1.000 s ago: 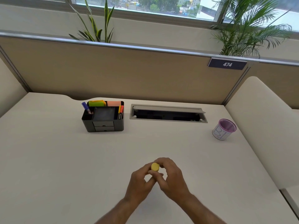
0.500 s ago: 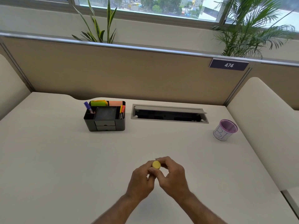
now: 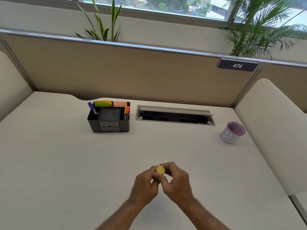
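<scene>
A small round yellow object (image 3: 160,169), like a cap or the end of a marker, sits between my two hands over the near middle of the white desk (image 3: 66,163). My left hand (image 3: 144,185) curls its fingers against it from the left. My right hand (image 3: 177,180) pinches it from the right with curled fingers. Whatever lies below the yellow top is hidden by my fingers.
A black desk organizer (image 3: 108,117) with markers and sticky notes stands at the back left. An open cable tray (image 3: 174,115) is set into the desk behind centre. A purple mesh cup (image 3: 232,132) stands at the right. Partition panels ring the desk.
Both hands stay together on the yellow object. My fingers have shifted slightly around it, and the view has tilted a little.
</scene>
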A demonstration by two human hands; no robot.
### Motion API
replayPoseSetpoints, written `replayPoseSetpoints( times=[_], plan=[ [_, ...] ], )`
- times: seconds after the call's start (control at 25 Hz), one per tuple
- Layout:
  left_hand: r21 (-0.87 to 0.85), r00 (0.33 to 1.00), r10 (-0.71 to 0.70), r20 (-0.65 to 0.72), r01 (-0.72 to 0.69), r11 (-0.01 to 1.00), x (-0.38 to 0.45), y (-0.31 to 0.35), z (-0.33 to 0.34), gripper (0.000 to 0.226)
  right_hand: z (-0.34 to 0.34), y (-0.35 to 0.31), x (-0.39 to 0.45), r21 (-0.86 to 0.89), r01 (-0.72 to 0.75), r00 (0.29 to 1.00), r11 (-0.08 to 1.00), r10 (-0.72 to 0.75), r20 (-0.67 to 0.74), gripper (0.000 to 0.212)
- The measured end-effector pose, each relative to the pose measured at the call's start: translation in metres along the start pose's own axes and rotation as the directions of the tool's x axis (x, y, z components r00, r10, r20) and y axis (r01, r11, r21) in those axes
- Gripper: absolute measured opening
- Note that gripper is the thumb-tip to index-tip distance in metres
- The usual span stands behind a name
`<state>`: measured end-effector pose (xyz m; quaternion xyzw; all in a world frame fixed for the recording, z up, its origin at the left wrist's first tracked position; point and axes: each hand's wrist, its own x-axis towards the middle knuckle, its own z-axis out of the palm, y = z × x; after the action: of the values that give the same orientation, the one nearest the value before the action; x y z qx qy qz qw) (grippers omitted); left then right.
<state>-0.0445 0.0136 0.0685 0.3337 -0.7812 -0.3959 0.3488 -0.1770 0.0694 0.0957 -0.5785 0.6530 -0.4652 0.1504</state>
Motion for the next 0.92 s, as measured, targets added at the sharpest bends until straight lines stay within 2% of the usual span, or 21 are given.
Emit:
replayPoseSetpoints(
  times=[0.12, 0.4, 0.64, 0.72, 0.8, 0.92],
  plan=[
    [-0.011, 1.000, -0.020, 0.011, 0.020, 1.000, -0.002, -0.001, -0.001, 0.021, 0.000, -0.002, 0.000, 0.045, -0.047, 0.999, 0.998, 0.047, -0.003, 0.015],
    [-0.080, 0.999, -0.024, -0.037, 0.021, 0.997, 0.005, 0.002, -0.004, 0.015, 0.001, -0.013, 0.006, 0.120, -0.082, 0.995, 0.989, 0.087, -0.039, 0.024],
    [-0.050, 0.998, -0.051, -0.046, 0.049, 0.998, 0.008, -0.006, -0.004, 0.022, -0.014, -0.011, 0.015, 0.217, -0.156, 0.962, 0.964, 0.198, -0.190, 0.032],
    [-0.043, 0.993, -0.084, -0.078, 0.080, 0.996, 0.009, -0.010, -0.005, 0.022, -0.016, 0.002, 0.015, 0.134, -0.218, 0.953, 0.967, 0.240, -0.184, 0.033],
    [-0.048, 0.986, -0.129, -0.102, 0.125, 0.991, 0.010, -0.013, -0.006, 0.020, -0.014, 0.020, 0.013, -0.047, -0.288, 0.951, 0.956, 0.281, -0.129, 0.034],
    [-0.051, 0.977, -0.190, -0.098, 0.185, 0.981, 0.009, -0.018, -0.007, 0.020, -0.008, 0.042, 0.010, -0.339, -0.320, 0.932, 0.884, 0.358, 0.053, 0.038]
  ],
)
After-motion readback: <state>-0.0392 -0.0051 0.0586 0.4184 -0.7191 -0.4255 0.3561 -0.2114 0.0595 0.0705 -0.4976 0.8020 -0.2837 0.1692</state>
